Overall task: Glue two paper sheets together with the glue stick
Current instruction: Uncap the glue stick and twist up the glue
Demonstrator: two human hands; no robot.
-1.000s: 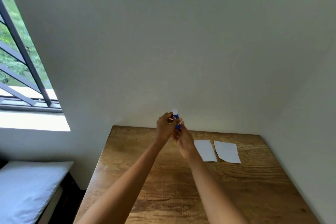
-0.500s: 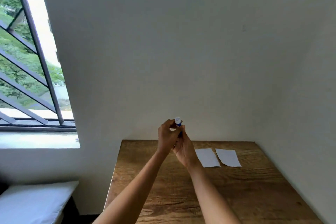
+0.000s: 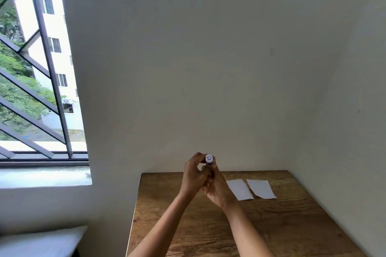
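Note:
A small blue glue stick (image 3: 209, 159) with a white end stands upright above the back of the wooden table (image 3: 282, 225). My right hand (image 3: 216, 189) wraps its lower part. My left hand (image 3: 193, 174) pinches it near the top; most of the tube is hidden by fingers. Two white paper sheets lie flat side by side to the right of my hands: the left sheet (image 3: 240, 190) and the right sheet (image 3: 261, 189), a narrow gap between them.
The table stands in a corner, white walls behind and to the right. Its left edge drops off beside a barred window (image 3: 37, 81) with a sill. A white padded surface (image 3: 39, 242) lies low at the left.
The view has tilted up and swung left, so hands, table and sheets sit lower in frame and more window shows. Both hands keep hold of the glue stick, fingers shifted slightly at its top.

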